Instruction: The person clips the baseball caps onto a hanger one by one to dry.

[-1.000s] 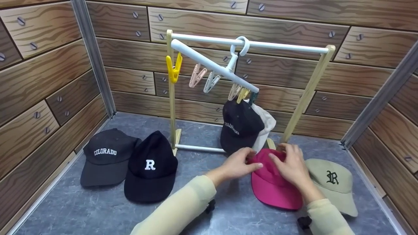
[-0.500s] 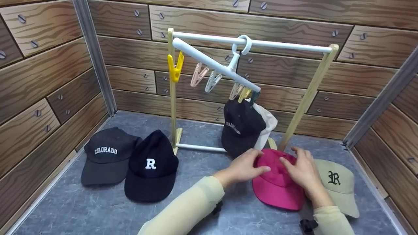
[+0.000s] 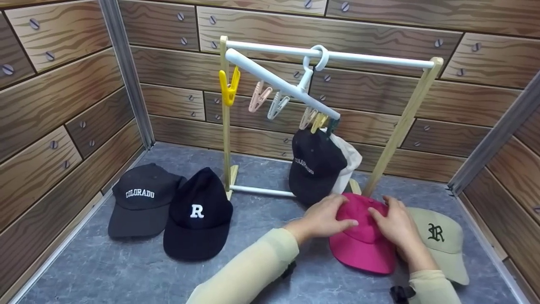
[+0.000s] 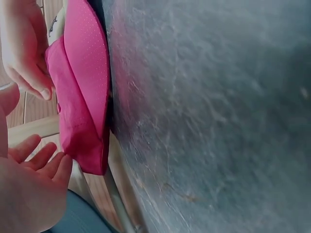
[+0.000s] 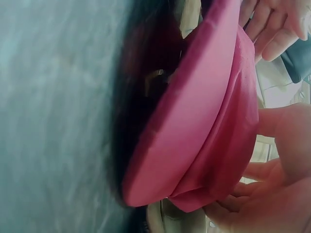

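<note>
A pink baseball cap (image 3: 363,253) lies on the grey tabletop at the right, brim toward me. My left hand (image 3: 325,217) touches the left side of its crown, with fingers fairly straight and the thumb apart. On the opposite side my right hand (image 3: 398,226) rests along the crown, its thumb over the front. The left wrist view shows the left fingertips (image 4: 60,162) right at the cap's edge. Seen from the right wrist, the right fingers and thumb spread against the crown (image 5: 238,126). A beige cap (image 3: 441,240) marked with a letter R lies beside the right hand.
A rack (image 3: 396,143) holds a white clip hanger (image 3: 274,78), tilted down to the right. A dark Colorado cap (image 3: 316,164) and a white cap (image 3: 352,158) hang from its lower end. Another Colorado cap (image 3: 141,202) and a navy cap (image 3: 198,219) lie left.
Both hands have shifted slightly to the right around the pink cap, and the left hand has come closer over its crown. The head view has shifted a little. The other caps stay put.
</note>
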